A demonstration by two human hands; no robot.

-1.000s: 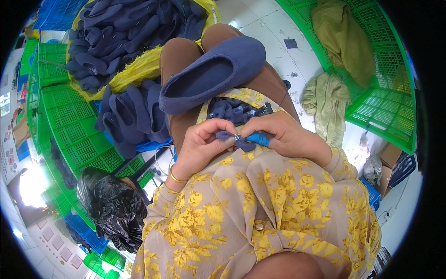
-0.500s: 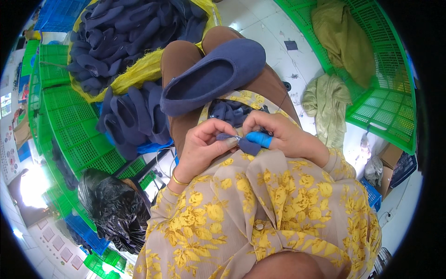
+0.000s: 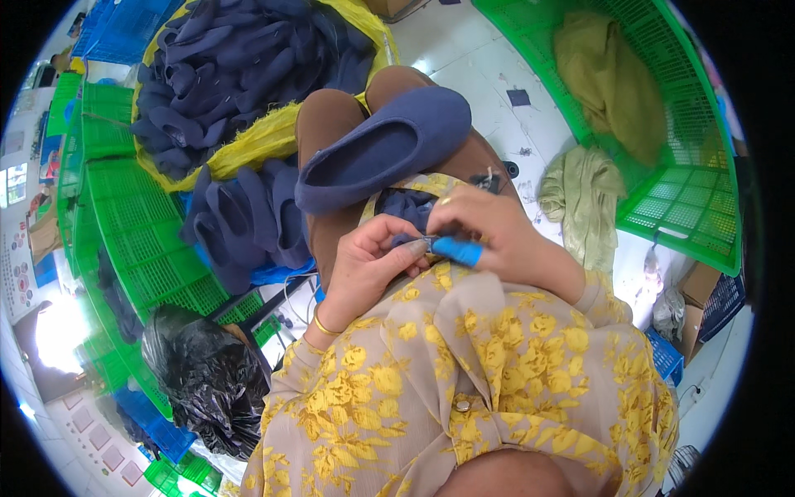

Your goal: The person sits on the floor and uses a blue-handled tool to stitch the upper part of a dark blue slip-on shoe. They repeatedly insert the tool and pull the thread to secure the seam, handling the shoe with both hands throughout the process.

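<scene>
Low over my lap, my left hand [image 3: 383,258] pinches a small navy fabric piece [image 3: 404,240] between thumb and fingers. Close against it on the right is my right hand [image 3: 497,236], its fingers curled in and slightly blurred. A bright blue wrap [image 3: 457,250] covers its thumb, and what sits between these fingertips is too small to make out. Across my thighs rests a navy felt slipper [image 3: 385,149], its opening facing up. More navy pieces [image 3: 407,207] lie in a pouch on my lap, partly hidden behind the hands.
A yellow sack [image 3: 265,137] heaped with navy slippers stands ahead left, with several slippers [image 3: 244,215] beside it. Green crates [image 3: 137,240] line the left. At right, another green crate [image 3: 687,190] holds olive cloth. A black plastic bag [image 3: 203,373] is by my left elbow.
My right hand has shifted and turned slightly, and its fingers now cover more of the small fabric piece. The left hand keeps its pinch. The whole view has tilted a little.
</scene>
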